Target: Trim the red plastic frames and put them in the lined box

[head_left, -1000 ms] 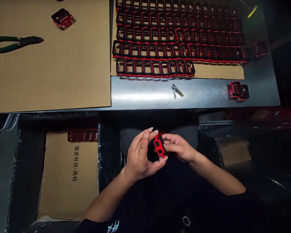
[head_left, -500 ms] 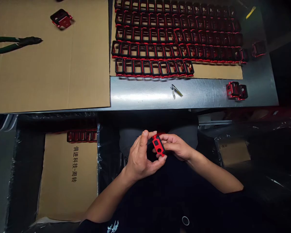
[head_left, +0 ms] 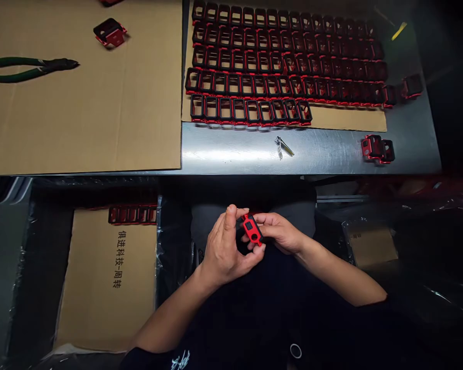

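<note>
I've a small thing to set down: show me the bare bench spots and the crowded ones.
Bare: left cardboard below the green-handled pliers; metal tabletop between the small metal tool and the paired red-black frames at right. Crowded: right cardboard under its frame rows, save its lower-right strip.

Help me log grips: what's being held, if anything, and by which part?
A red-and-black frame: the left hand pinches its two ends between thumb and finger; the right hand holds its black side.
</note>
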